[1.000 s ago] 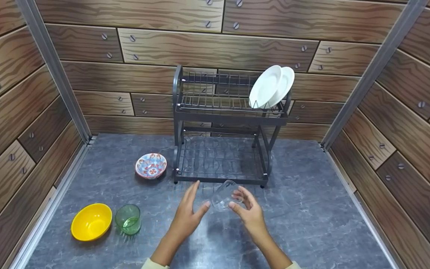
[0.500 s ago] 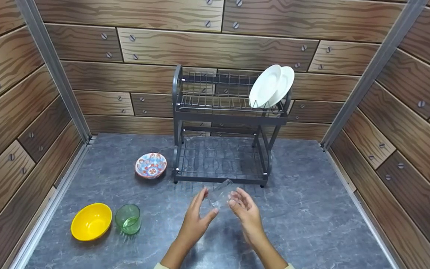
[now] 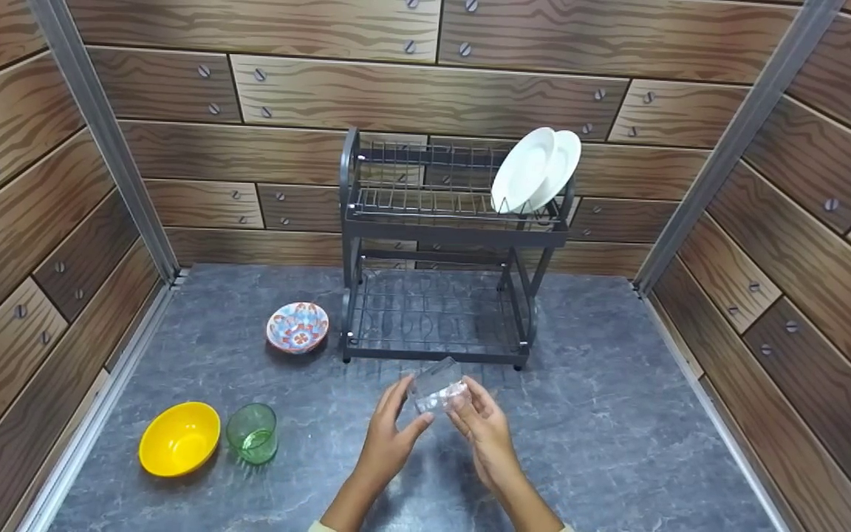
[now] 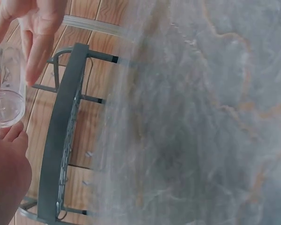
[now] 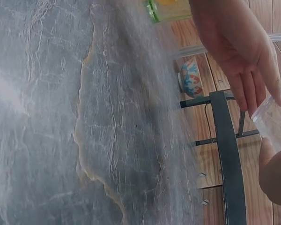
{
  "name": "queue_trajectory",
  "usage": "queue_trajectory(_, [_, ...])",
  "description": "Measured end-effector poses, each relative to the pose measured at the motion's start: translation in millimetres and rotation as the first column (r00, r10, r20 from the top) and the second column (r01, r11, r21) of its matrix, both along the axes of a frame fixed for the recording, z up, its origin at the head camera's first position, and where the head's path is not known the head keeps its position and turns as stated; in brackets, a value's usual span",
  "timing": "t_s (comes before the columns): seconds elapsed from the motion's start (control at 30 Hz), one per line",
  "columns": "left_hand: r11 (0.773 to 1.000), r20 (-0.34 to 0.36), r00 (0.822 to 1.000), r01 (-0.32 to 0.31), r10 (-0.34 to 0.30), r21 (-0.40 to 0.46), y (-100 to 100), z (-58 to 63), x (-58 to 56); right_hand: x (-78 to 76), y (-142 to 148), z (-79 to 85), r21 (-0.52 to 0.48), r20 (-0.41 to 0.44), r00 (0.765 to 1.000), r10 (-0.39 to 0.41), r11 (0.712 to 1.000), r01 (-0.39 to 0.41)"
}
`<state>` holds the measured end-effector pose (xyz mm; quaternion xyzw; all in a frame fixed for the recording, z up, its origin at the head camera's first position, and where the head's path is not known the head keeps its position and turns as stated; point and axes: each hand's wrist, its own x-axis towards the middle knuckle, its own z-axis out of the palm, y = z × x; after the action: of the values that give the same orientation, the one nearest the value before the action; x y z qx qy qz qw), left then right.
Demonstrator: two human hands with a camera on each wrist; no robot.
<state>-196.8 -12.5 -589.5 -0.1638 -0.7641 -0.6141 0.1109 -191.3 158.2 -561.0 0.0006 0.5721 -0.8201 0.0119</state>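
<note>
A clear drinking glass (image 3: 436, 378) lies tilted in the air before the rack, between both hands in the head view. My right hand (image 3: 490, 436) pinches it, thumb over its right end and fingers behind. At the other side my left hand (image 3: 387, 437) has its thumb and fingers spread, fingertips right at the glass's left edge. From the left wrist, the round thick end of the glass (image 4: 11, 107) shows, partly cut off by the frame. The right wrist view catches the glass (image 5: 274, 123) with the left thumb at its edge.
A dark two-tier dish rack (image 3: 436, 356) stands behind the hands. Two white plates (image 3: 525, 171) lean in its top tier at the right. On the left are a patterned bowl (image 3: 298, 327), a yellow bowl (image 3: 179, 440) and a green glass (image 3: 252, 434). Wood-patterned walls surround the grey surface.
My left hand has moved right, up to the glass. The clear glass has turned and tilted in my right hand. Bowls, plates and rack stay where they were.
</note>
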Motion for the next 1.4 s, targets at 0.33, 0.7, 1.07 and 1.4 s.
queue_trajectory(0.33, [0.998, -0.027, 0.999, -0.02, 0.022, 0.065, -10.9, 29.2, -8.9, -18.8, 22.3, -4.2, 0.081, -0.067, 0.997, -0.033, 0.996, 0.038])
queue_trajectory(0.7, [0.996, -0.048, 0.995, -0.092, 0.091, -0.005, -26.7, 41.4, -43.0, -55.6, 57.9, -14.5, 0.694, -0.353, 0.921, -0.166, 0.614, 0.377])
queue_trajectory(1.07, [0.972, -0.194, 0.97, -0.176, 0.145, -0.157, -27.7, 45.7, -86.6, -72.8, 65.2, -39.9, 0.902, -0.409, 0.909, 0.086, 0.192, 0.387])
queue_trajectory(1.4, [0.93, -0.316, 0.932, -0.263, 0.177, -0.256, -25.0, 50.1, -127.0, -74.6, 58.8, -47.9, 0.874, -0.486, 0.857, 0.169, 0.081, 0.48])
